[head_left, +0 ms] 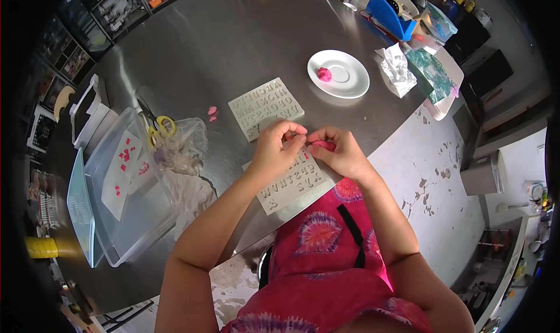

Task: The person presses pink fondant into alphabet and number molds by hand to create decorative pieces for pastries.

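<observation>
My right hand (341, 153) is closed around a lump of pink dough (324, 145), part of which shows between thumb and fingers. Close beside it, my left hand (281, 145) pinches with thumb and fingertips; a bit of pink shows there, but its shape is hidden. Both hands are over the top edge of the nearer letter mould (280, 194), a pale slab with letter-shaped hollows. A speck of pink sits in one hollow by my right thumb. A second letter mould (265, 106) lies just beyond my left hand.
A white plate (353, 88) carries a pink dough ball (324, 74). Small pink pieces (212, 112) lie left of the moulds. Further left are yellow-handled scissors (162, 127), plastic wrap (185, 143) and a clear bin (160, 225) holding paper with pink bits. Crumpled paper (398, 70) lies right.
</observation>
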Motion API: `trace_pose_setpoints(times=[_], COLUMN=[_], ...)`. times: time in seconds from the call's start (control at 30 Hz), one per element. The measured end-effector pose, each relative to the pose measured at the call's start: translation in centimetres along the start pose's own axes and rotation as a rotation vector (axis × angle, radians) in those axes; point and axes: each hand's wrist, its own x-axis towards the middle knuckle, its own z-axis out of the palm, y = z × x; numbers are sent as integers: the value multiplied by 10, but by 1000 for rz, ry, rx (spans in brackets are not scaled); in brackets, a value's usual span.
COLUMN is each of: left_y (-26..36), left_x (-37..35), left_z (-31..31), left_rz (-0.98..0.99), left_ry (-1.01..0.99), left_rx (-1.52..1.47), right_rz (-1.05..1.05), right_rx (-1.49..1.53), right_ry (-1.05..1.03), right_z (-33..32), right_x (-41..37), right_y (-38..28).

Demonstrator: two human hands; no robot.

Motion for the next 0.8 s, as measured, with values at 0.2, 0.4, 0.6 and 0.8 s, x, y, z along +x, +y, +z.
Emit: trace_pose_setpoints(times=[0.2, 0.4, 0.6, 0.8], left_y=[0, -4, -5, -4], left_x=[-1, 0, -2, 1], left_z=[-2, -1, 3, 1], left_rz=[-60, -87, 17, 7], left_ry=[0, -22, 72, 45], left_rx=[-8, -14, -35, -30], right_rz=[-53, -441, -160, -458], right_rx=[-409, -569, -336, -541], right_ry=[9, 45, 77, 177], right_z=[6, 15, 12, 25], right_x=[-4, -7, -11, -12], right_y=[-11, 7, 4, 9])
